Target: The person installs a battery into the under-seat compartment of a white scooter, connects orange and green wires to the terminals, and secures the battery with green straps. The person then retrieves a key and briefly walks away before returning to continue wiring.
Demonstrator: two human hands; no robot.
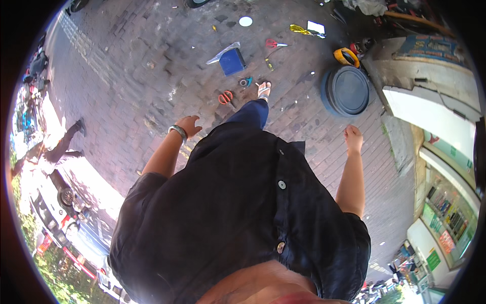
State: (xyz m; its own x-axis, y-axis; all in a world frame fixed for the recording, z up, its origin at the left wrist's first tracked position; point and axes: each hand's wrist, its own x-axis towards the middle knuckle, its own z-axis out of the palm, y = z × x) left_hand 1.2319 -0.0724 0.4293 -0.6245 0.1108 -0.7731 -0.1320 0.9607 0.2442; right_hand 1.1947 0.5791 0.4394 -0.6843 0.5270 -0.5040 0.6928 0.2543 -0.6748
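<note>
My left hand (188, 126), with a silvery bracelet at the wrist, hangs with nothing in it, thumb and fingers apart. My right hand (354, 139) is loosely closed below the dark lidded tub (351, 91), apart from it; nothing shows in its fingers. Nearest my left hand on the brick paving are scissors with orange-red handles (226, 97). Past them, near my sandalled foot (264, 90), lie a small roll and a teal piece (248, 81). Beyond is a blue flat box or folder (232, 62) beside a clear plastic sheet (224, 53). A screwdriver (269, 64) and red-handled scissors (272, 43) lie to its right.
Farther ahead are a white disc (245, 21), a yellow foil piece (300, 29) and a white card (316, 27). A yellow-orange ring (346, 57) rests by the tub. A wall and shopfront (450, 212) line the right. A passer-by (64, 140) and parked vehicles (68, 212) are at left.
</note>
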